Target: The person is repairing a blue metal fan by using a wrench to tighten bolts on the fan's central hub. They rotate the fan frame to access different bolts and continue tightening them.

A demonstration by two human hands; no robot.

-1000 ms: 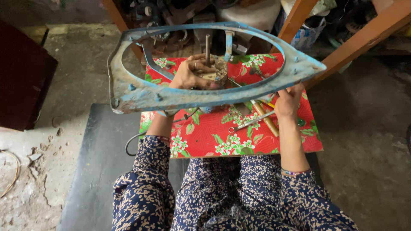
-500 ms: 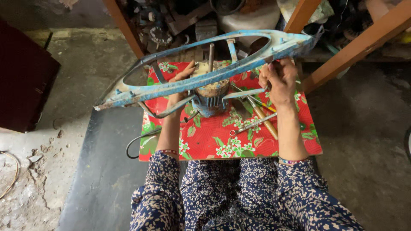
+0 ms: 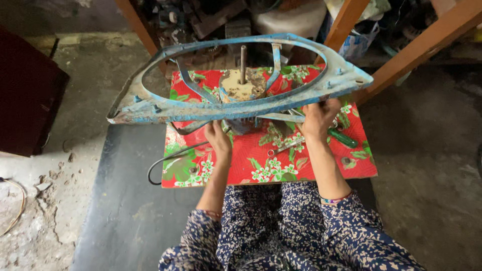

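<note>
Above red floral board [image 3: 266,168], both hands [image 3: 317,118] under blue metal frame [image 3: 241,98].

One blue frame [image 3: 241,103], two hands [image 3: 219,138]

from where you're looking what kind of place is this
Probably a small repair workshop, worked on the floor: a worn blue metal fan frame with its motor shaft, a green-handled screwdriver on the floral board, and metal parts piled under wooden shelving.
</note>
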